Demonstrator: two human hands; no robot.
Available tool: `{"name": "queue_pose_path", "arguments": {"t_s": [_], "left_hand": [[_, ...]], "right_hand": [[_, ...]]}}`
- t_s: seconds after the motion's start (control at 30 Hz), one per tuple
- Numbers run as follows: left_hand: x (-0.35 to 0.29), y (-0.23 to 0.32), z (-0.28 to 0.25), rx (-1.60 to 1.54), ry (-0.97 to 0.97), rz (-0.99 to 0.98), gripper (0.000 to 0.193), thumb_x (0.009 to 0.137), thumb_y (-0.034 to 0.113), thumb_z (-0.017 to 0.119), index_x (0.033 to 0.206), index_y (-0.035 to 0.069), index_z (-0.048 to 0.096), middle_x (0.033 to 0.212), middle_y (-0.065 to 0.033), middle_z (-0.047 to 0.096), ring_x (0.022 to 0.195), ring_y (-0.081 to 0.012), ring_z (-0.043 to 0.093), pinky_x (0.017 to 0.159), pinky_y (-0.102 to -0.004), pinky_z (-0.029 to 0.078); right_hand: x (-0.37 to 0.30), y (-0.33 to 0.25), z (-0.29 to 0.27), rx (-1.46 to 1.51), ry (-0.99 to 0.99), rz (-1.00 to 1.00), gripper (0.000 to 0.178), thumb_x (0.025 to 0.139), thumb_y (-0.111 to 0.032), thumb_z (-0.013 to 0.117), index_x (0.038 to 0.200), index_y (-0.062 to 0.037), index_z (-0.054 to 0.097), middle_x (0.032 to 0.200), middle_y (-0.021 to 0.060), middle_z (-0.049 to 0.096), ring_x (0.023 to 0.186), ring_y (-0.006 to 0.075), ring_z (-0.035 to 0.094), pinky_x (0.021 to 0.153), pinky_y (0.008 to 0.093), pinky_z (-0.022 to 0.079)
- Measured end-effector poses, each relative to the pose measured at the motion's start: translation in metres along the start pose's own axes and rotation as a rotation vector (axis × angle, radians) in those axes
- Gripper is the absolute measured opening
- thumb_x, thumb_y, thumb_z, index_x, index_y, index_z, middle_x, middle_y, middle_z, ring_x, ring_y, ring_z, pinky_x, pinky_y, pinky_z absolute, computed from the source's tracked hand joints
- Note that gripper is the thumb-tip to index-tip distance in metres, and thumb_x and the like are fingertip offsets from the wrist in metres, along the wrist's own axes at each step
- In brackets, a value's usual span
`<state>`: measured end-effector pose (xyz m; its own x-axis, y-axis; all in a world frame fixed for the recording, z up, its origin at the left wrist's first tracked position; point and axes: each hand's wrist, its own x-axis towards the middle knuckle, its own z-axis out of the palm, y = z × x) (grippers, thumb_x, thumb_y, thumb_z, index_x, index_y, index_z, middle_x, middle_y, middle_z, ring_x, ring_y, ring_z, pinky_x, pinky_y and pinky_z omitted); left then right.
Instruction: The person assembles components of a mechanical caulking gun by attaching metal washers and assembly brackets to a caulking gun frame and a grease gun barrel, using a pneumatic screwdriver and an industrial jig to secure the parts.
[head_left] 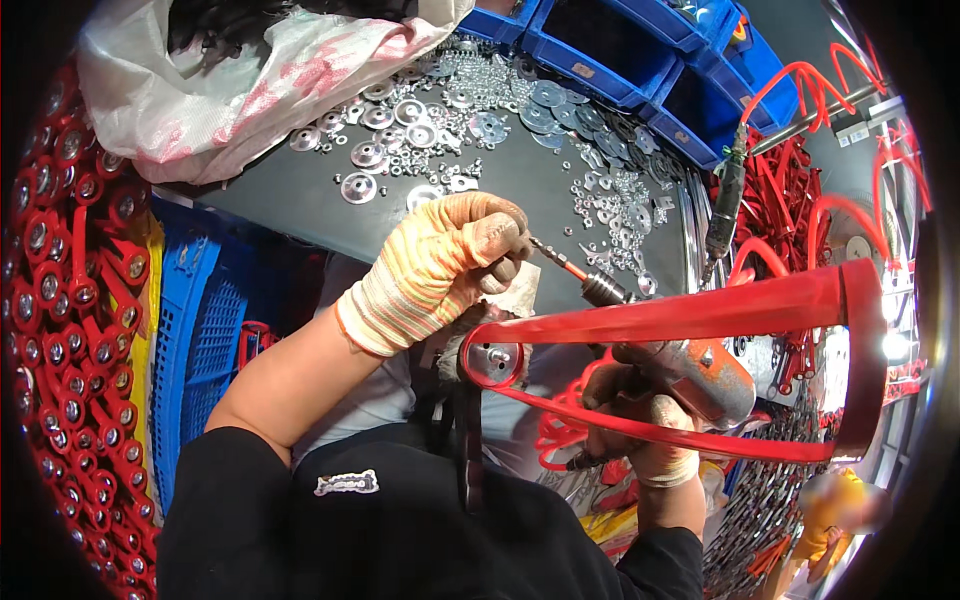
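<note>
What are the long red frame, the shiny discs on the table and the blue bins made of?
Red frame: probably metal, painted; its smooth colour catches highlights.
Discs: seemingly plated steel; silvery, with bright reflections.
Blue bins: likely moulded plastic, semi-gloss; uniformly coloured, with smooth rims.

The left hand [450, 255] and right hand [642, 407] are covered by pale knit gloves [390, 290], brown-soiled. A black short-sleeved shirt [430, 535] is worn, marked by a small white patch [347, 482].

Red frame [680, 320] barring right side, gap between metal-part piles [410, 112]
</note>
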<state>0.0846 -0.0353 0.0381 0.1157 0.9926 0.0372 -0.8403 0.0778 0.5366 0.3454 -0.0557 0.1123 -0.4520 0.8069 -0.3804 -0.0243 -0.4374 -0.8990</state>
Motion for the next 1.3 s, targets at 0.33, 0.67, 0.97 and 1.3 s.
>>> {"name": "queue_pose_path", "arguments": {"t_s": [0.33, 0.67, 0.97, 1.3], "left_hand": [[-0.008, 0.016, 0.016, 0.356, 0.094, -0.052, 0.024, 0.084, 0.023, 0.069, 0.080, 0.001, 0.061, 0.062, -0.0033, 0.053, 0.050, -0.0086, 0.046, 0.044, -0.0203, 0.034], [-0.032, -0.016, -0.028, 0.807, 0.227, 0.439, 0.089, 0.063, 0.054, 0.081, 0.125, -0.002, 0.051, 0.109, -0.0128, 0.062, 0.096, -0.0205, 0.060, 0.087, -0.0338, 0.047], [-0.048, -0.042, -0.032, 1.145, -0.205, 0.834, 0.054, 0.056, 0.024, 0.083, 0.101, 0.013, 0.055, 0.102, -0.0142, 0.060, 0.079, -0.0296, 0.058, 0.064, -0.0376, 0.039], [-0.046, -0.040, -0.029, 1.550, -0.240, 0.977, 0.031, 0.063, 0.032, 0.074, 0.086, 0.017, 0.061, 0.102, -0.0118, 0.059, 0.080, -0.0277, 0.058, 0.065, -0.0389, 0.038]], "right_hand": [[-0.024, 0.006, -0.002, -0.011, 0.017, 0.023, 0.058, 0.075, -0.033, 0.070, 0.122, -0.0030, 0.054, 0.090, 0.0118, 0.064, 0.067, 0.0199, 0.064, 0.054, 0.0303, 0.052], [-0.020, -0.027, -0.040, -0.048, 0.059, 0.080, 0.058, 0.076, -0.032, 0.071, 0.123, -0.0028, 0.054, 0.093, 0.0115, 0.064, 0.070, 0.0196, 0.063, 0.057, 0.0300, 0.051], [-0.033, -0.044, -0.074, -0.067, 0.040, 0.107, 0.058, 0.076, -0.031, 0.072, 0.123, -0.0027, 0.053, 0.095, 0.0113, 0.064, 0.072, 0.0194, 0.063, 0.059, 0.0297, 0.051], [-0.097, -0.096, -0.169, -0.082, 0.057, 0.105, 0.058, 0.076, -0.030, 0.073, 0.123, -0.0026, 0.053, 0.097, 0.0111, 0.064, 0.075, 0.0191, 0.063, 0.062, 0.0294, 0.050]]}}
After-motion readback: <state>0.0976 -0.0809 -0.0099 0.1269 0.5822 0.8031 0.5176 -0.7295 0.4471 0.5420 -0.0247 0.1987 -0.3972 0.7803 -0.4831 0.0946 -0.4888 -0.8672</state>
